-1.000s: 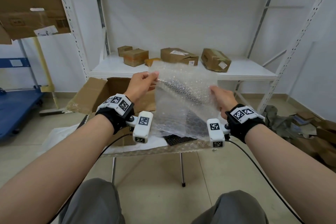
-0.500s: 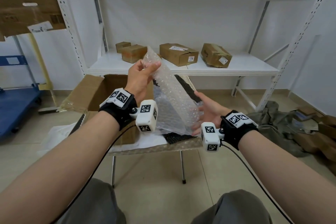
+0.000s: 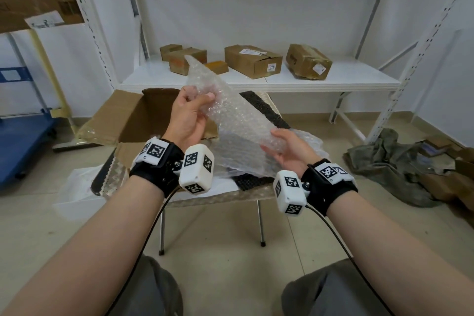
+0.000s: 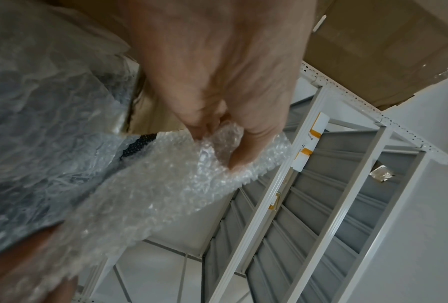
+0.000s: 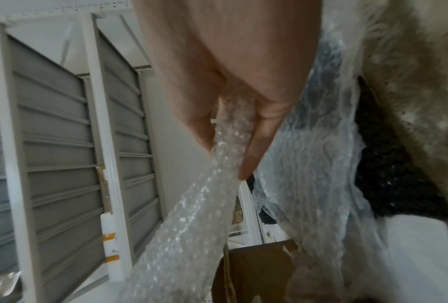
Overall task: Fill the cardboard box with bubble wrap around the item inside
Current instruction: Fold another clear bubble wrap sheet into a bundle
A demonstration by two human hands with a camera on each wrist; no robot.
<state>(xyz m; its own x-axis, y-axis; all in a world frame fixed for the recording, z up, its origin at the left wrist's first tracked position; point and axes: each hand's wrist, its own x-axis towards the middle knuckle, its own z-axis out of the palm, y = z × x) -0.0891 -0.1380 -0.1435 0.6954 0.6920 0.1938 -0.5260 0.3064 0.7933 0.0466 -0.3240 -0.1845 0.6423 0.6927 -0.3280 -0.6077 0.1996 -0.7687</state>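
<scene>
Far: white shelf (image 3: 333, 77), five small cartons (image 3: 252, 64) on it. Left, blue cart (image 3: 23, 136). Near left: one open cardboard box (image 3: 143, 115), flaps spread, interior hidden. One bubble wrap sheet (image 3: 230, 120) aloft right of box, pinched by left hand (image 3: 189, 115) up top, right hand (image 3: 287, 149) at lower edge.

We face a white metal shelving rack (image 3: 256, 82) against a plain white wall (image 3: 256, 2), small cardboard parcels (image 3: 252, 60) along its shelf. Beige floor tiles (image 3: 218, 233) spread below; a blue cart (image 3: 23, 141) stands left, crumpled olive cloth (image 3: 384, 159) right.
</scene>
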